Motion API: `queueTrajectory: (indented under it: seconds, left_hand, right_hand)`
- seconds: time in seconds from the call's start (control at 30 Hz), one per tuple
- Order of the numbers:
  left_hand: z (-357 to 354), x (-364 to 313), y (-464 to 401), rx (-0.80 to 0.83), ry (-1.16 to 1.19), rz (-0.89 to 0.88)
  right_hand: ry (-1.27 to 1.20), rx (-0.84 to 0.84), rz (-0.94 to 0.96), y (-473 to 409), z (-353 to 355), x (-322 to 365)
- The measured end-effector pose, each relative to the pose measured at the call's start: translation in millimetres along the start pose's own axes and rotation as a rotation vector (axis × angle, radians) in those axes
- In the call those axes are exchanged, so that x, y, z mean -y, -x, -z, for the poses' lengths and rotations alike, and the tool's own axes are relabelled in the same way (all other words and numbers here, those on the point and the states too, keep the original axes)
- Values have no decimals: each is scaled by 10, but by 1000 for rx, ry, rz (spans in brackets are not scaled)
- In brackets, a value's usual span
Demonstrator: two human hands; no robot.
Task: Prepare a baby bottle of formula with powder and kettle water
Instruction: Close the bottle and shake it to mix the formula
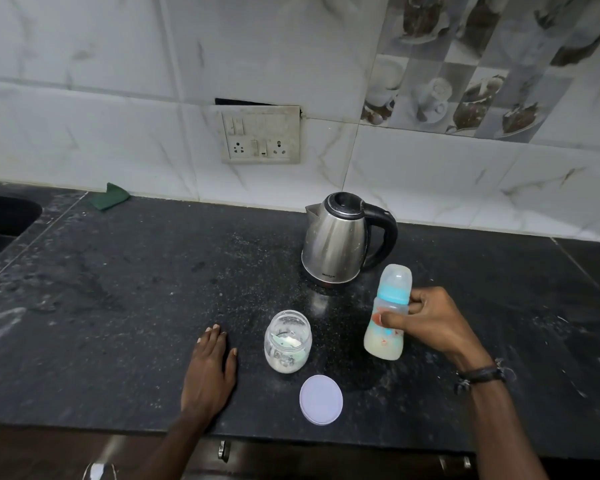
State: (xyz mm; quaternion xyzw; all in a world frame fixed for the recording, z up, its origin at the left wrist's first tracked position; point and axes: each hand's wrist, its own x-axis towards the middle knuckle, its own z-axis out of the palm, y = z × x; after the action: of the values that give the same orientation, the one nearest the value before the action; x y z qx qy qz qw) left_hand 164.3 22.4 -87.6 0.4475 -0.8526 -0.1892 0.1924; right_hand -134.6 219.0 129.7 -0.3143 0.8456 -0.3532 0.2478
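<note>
Black counter [118, 306] | capped bottle [388, 317] – milky, tilted; right hand [433, 320] fingers curled round it | left hand [210, 372] flat, fingers together

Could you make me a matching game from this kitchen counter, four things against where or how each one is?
Things:
1. baby bottle
2. powder jar
3. white lid
4. kettle

States:
A. lying flat near the counter's front edge
B. standing at the back, handle to the right
C. gripped by the right hand
D. open, a little powder inside

Pairs: 1-C, 2-D, 3-A, 4-B
</note>
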Motion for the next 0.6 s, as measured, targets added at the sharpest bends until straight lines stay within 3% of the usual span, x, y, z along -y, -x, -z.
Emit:
queueTrajectory:
  seconds: [0.07, 0.13, 0.3, 0.4, 0.6]
  left_hand:
    - [5, -6, -3, 5, -4, 2]
    - [3, -8, 3, 14, -2, 9]
    - [5, -13, -6, 4, 2, 9]
    - [8, -15, 4, 7, 5, 12]
    - [6, -15, 2, 10, 2, 12]
  right_hand:
    - [-57, -48, -6, -4, -7, 18]
    - [68, -127, -21, -13, -5, 18]
    - [-20, -87, 26, 18, -66, 35]
    - [87, -118, -34, 4, -53, 19]
    - [-47, -37, -14, 15, -41, 19]
